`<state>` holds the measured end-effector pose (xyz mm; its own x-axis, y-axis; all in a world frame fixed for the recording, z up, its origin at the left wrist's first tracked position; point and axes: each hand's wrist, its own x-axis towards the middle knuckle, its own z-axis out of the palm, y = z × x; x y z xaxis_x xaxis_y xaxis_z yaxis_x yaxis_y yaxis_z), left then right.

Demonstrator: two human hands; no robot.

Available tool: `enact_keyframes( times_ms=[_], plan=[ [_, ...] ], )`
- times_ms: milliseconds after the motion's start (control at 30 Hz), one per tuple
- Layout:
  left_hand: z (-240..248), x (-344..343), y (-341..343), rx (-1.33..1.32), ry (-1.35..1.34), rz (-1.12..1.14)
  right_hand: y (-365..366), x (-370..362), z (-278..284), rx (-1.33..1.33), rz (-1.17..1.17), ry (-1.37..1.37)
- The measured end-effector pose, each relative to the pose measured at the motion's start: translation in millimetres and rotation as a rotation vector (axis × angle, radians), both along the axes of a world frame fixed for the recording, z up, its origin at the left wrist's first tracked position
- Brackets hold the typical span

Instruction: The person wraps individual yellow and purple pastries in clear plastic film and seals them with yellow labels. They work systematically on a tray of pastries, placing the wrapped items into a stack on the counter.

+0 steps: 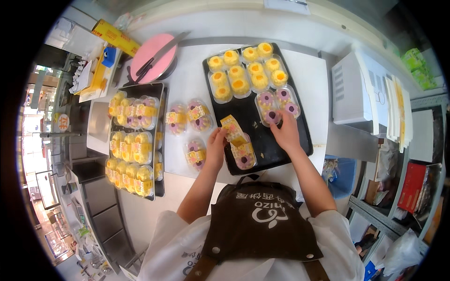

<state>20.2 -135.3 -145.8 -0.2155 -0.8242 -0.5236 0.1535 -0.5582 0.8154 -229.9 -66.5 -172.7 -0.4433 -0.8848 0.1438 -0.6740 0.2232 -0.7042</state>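
Observation:
My left hand (216, 146) pinches the edge of a patterned yellow paper label strip (230, 127). Under and in front of it, a clear pack of purple pastries (245, 162) lies at the near left of the black tray (263, 158), partly covered by yellow paper. My right hand (286, 132) grips the near end of an unlabelled clear pack of purple, dark-centred pastries (283, 95); its fingertips partly hide one pastry. At the tray's far end sit clear packs of yellow pastries (240, 86) with orange tops.
Left of the tray, labelled purple pastry packs (200, 115) stand on the white table (180, 63). Further left, another dark tray (159, 192) bears several labelled packs. Behind it, knives (161, 52) lie on a pink round board (152, 44). A white appliance (354, 89) stands at the right.

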Motion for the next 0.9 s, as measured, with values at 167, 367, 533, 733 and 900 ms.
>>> enact_keyframes(
  times_ms=[167, 367, 533, 733, 900],
  plan=[
    [-23, -17, -55, -0.008, 0.062, 0.017, -33, 14, -23, 0.204, -0.084, 0.200],
    [-84, -34, -79, -0.030, 0.026, -0.156, -49, 33, -30, 0.324, -0.124, 0.303],
    [-112, -30, -88, -0.018, 0.068, -0.283, -56, 33, -35, 0.367, -0.145, 0.279],
    [-123, -28, -99, 0.070, 0.174, -0.446, -63, 32, -37, 0.423, -0.128, 0.292],
    [-119, -33, -99, 0.147, -0.034, -0.384, -56, 28, -33, 0.339, -0.101, 0.135]
  ],
)
